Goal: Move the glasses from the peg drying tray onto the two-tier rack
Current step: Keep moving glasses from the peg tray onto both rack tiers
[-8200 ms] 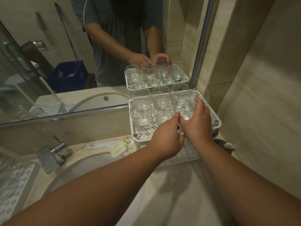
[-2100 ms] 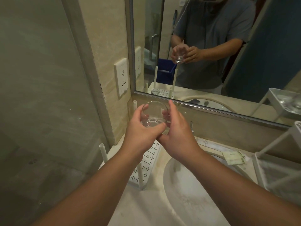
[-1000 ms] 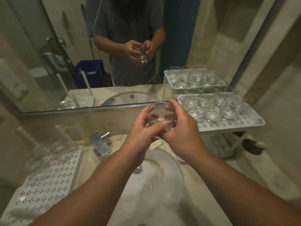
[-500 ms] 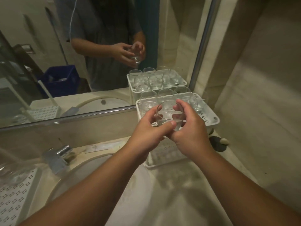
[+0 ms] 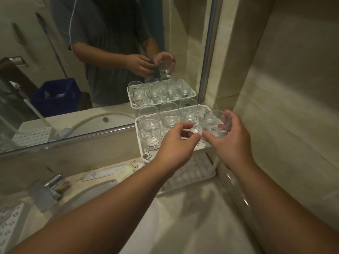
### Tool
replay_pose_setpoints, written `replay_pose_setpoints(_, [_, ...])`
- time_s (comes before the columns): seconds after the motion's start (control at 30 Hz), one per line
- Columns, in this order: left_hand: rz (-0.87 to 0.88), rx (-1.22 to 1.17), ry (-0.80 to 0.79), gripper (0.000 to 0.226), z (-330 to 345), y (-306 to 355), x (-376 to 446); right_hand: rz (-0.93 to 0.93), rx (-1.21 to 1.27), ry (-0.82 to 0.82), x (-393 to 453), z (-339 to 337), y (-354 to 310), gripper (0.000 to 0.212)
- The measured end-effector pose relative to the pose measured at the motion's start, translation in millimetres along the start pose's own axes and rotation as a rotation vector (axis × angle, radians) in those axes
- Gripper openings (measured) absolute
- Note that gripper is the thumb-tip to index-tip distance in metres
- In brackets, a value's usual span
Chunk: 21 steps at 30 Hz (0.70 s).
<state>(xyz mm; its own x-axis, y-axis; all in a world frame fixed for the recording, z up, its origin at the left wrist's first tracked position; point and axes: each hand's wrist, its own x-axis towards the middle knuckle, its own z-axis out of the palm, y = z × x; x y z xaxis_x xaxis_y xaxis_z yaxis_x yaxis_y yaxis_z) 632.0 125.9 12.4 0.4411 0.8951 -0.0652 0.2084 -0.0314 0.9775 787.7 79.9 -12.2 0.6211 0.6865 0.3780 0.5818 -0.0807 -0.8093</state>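
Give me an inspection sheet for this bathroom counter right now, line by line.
Surface: pale stone counter with a sunken basin.
Job's things: held glass over the two-tier rack; upright glasses fill its top tier; lower tier looks bare.
Clutter: paper sachets beside the faucet.
Grippers: right hand grips the held glass; left hand loosely curled, holding nothing.
Cables: nothing seen on the counter.
Surroundings: mirror behind, tiled wall on the right, peg drying tray at far left.
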Motion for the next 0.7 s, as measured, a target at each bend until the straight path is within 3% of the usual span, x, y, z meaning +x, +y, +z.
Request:
replay_pose_setpoints(0.23, [0.121, 0.305, -0.020, 0.048, 12, -16, 16, 0.049, 0.004, 0.009, 23, 10, 20, 0.088])
replay_pose_setpoints(0.4, [0.049, 0.284, -0.040, 0.056, 16, -24, 23, 0.078, -0.010, 0.000, 28, 16, 32, 0.088])
replay_pose_setpoints(0.7, [0.082, 0.385, -0.047, 0.062, 18, -31, 28, 0.049, -0.090, 0.006, 38, 16, 40, 0.087])
